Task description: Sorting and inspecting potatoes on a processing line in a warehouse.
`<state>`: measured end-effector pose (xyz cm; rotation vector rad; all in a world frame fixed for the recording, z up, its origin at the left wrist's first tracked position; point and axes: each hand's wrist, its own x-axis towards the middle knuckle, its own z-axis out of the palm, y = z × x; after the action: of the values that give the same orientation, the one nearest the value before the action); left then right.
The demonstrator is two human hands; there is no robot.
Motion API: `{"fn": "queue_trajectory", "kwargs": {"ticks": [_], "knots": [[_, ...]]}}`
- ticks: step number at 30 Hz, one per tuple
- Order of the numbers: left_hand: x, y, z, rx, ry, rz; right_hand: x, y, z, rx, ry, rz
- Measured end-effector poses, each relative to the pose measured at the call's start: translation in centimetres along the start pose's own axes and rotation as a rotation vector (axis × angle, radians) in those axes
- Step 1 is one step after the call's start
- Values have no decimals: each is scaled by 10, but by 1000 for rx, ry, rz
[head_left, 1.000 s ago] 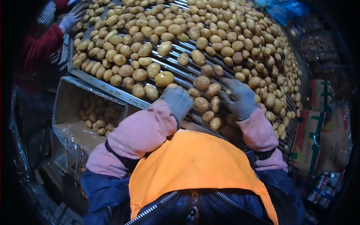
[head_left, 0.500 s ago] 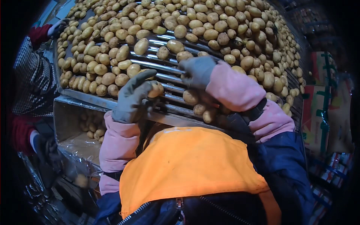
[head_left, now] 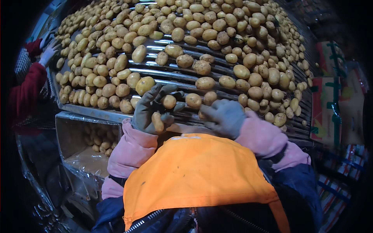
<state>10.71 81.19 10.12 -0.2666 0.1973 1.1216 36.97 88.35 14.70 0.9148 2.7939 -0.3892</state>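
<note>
My left hand [head_left: 155, 110], in a grey-green work glove, curls its fingers at the near edge of a metal roller table. One small potato [head_left: 157, 121] rests in its grip by the thumb, and another potato [head_left: 168, 101] lies between its fingers. Facing it, my right hand [head_left: 225, 117] in a grey glove has its fingers stretched out over the rollers [head_left: 163, 75]. Its fingertips touch a partly covered potato [head_left: 202, 113]. Two more potatoes, a round potato [head_left: 193, 100] and a smaller potato [head_left: 210, 98], lie just beyond them.
Heaped potatoes [head_left: 268, 39] cover the far and right parts of the table. A plastic-lined box [head_left: 83, 157] with potatoes inside stands below the table's left edge. On the far left, a co-worker's gloved hand [head_left: 48, 54] is at the table. Cartons with green tape [head_left: 327, 108] stand at right.
My right hand has come back toward me from the middle rollers. Several potatoes now lie spread there. The left hand has shifted slightly right. The co-worker's lower arm has risen to the table.
</note>
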Motion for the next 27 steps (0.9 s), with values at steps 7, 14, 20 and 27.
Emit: {"fn": "queue_trajectory", "kwargs": {"ticks": [7, 14, 20, 27], "knots": [[3, -3, 13, 454, 240, 26, 45, -7, -12, 240, 81, 70], [-1, -7, 25, 385, 167, 86, 69, -24, -64, 866, 173, 51], [-7, 3, 12, 120, -15, 8, 88, 93, -25, -236, 261, 508], [-10, 10, 1, 257, 42, 130, 95, 107, -21, -195, 224, 461]]}}
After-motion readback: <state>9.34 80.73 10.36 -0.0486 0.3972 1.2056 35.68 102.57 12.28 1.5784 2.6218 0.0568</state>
